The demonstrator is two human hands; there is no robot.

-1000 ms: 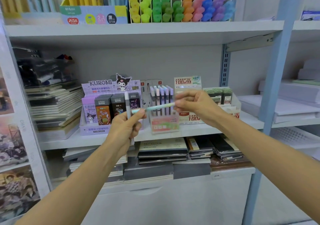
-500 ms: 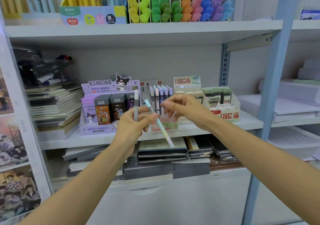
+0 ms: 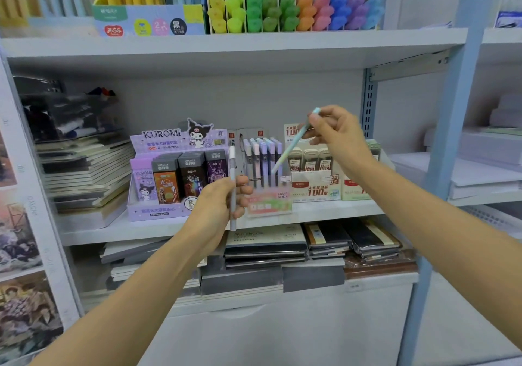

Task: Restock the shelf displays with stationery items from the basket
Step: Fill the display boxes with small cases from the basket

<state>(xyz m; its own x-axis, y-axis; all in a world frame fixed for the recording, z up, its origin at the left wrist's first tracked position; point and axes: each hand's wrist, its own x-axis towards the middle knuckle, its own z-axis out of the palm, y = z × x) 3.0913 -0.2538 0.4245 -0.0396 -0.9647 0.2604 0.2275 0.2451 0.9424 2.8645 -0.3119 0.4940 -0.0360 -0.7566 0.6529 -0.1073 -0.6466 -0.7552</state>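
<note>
**Placing step, pen display.** The right hand (image 3: 337, 139) pinched a mint-green pen (image 3: 292, 147) near its upper end between thumb and fingertips. The barrel slanted down and to the left from that grip, and its lower tip hung just above the pens already standing in the Fruit Soda display (image 3: 268, 204). The left hand (image 3: 217, 204), lower and to the left of the right, had its fingers curled round a pale pen (image 3: 232, 162) held upright, just in front of the display's left edge. The Kuromi box (image 3: 169, 173) stood beyond the left hand's grip. The basket was not in view.

The step in hand was judged to be slotting the mint-green pen into the display. The next move would call for swinging the barrel nearer upright and lowering its tip into a free slot without knocking the neighbouring pens. The pale pen would probably follow.

Compared with half a second earlier, both hands no longer met at the mint-green pen. The right hand had risen and carried it alone, while the left hand's pen stayed upright.
</note>
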